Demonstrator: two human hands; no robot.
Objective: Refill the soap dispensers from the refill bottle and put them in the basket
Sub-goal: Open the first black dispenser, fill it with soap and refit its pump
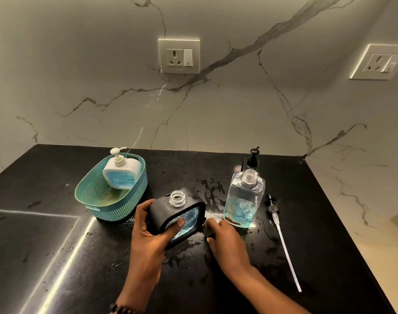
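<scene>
Head view: black counter (284, 257), wet with splashes.
Left hand (148, 232): I grip the uncapped black dispenser (182, 214), tilted.
Right hand (225, 234): fingers curled beside its base; grasp unclear.
Refill bottle (243, 200): uncapped, upright, near my right hand.
Basket (96, 198): holds the white dispenser (122, 173).
Risk: slippery grip could spill soap; my right hand could topple the refill bottle.

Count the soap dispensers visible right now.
3: white dispenser in the basket, open black dispenser in the left hand, another black one behind the refill bottle.
</scene>
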